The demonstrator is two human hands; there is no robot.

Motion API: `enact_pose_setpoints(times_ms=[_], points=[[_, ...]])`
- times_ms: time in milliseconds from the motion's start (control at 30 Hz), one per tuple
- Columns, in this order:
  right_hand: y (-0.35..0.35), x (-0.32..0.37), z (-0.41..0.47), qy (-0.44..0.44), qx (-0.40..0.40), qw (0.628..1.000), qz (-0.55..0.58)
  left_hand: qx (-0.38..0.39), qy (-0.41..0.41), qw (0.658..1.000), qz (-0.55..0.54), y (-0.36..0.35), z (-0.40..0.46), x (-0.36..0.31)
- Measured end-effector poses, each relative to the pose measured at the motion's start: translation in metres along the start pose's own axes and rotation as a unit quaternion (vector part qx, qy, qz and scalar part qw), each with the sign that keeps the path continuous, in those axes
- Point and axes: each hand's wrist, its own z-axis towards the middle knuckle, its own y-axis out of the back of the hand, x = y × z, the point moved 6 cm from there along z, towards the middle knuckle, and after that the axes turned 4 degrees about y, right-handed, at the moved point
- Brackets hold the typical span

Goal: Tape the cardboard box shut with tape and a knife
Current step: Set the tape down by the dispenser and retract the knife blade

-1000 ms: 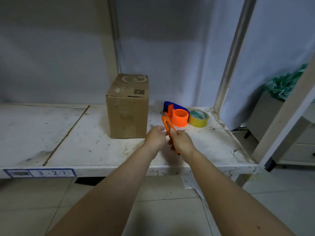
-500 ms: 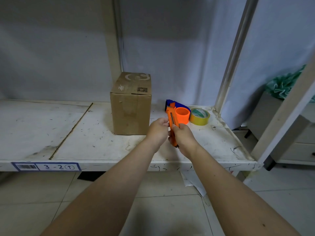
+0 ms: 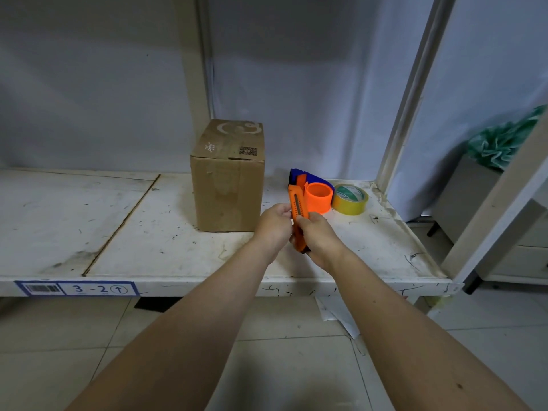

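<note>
Hands: left hand and right hand both grip orange plastic utility knife, frame centre.
Box: brown cardboard box, upper centre.

On the worktop the cardboard box stands left of my hands, toward the far side. My left hand and right hand meet just right of it, both on the knife held upright between them. Behind the knife sits the tape dispenser, and the tape roll lies just right of that.
</note>
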Motion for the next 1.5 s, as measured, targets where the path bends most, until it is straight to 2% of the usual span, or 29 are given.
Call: enact_pose_setpoints(times_ms=[100, 167, 233, 333, 400, 500, 633, 1000, 1167, 1300, 1400, 1500], points=[[-0.002, -0.004, 0.006, -0.028, 0.002, 0.999, 0.026, 0.002, 0.021, 1.0, 0.009, 0.0, 0.004, 0.005], [-0.002, -0.009, 0.016, -0.048, -0.001, 0.999, -0.001, -0.009, 0.042, 0.999, 0.027, 0.004, 0.011, 0.011], [-0.003, -0.011, 0.031, -0.048, -0.008, 0.997, -0.061, -0.015, 0.042, 0.998, 0.038, 0.009, 0.018, 0.013], [-0.01, -0.007, 0.06, 0.02, -0.01, 0.98, -0.196, -0.022, 0.043, 0.997, 0.051, 0.013, 0.032, 0.017], [-0.016, -0.004, 0.08, 0.06, -0.015, 0.957, -0.285, -0.021, 0.043, 0.997, 0.061, 0.01, 0.046, 0.023], [-0.013, -0.003, 0.106, 0.067, -0.071, 0.925, -0.366, -0.015, 0.061, 0.998, 0.031, 0.004, 0.064, 0.032], [-0.02, 0.001, 0.13, 0.114, -0.044, 0.824, -0.554, -0.021, 0.087, 0.996, -0.019, 0.0, 0.08, 0.033], [-0.027, -0.006, 0.144, 0.177, -0.057, 0.765, -0.616, -0.031, 0.109, 0.993, -0.046, -0.005, 0.097, 0.038], [-0.024, -0.002, 0.141, 0.149, -0.051, 0.784, -0.6, -0.033, 0.104, 0.993, -0.039, -0.003, 0.094, 0.036], [-0.016, 0.013, 0.124, 0.156, -0.068, 0.77, -0.615, -0.031, 0.095, 0.995, -0.029, 0.001, 0.082, 0.032], [-0.011, 0.021, 0.109, 0.161, -0.028, 0.769, -0.618, -0.025, 0.103, 0.994, -0.014, 0.005, 0.068, 0.027], [-0.007, 0.029, 0.084, 0.155, 0.056, 0.744, -0.648, -0.015, 0.115, 0.993, 0.018, 0.012, 0.045, 0.018]])
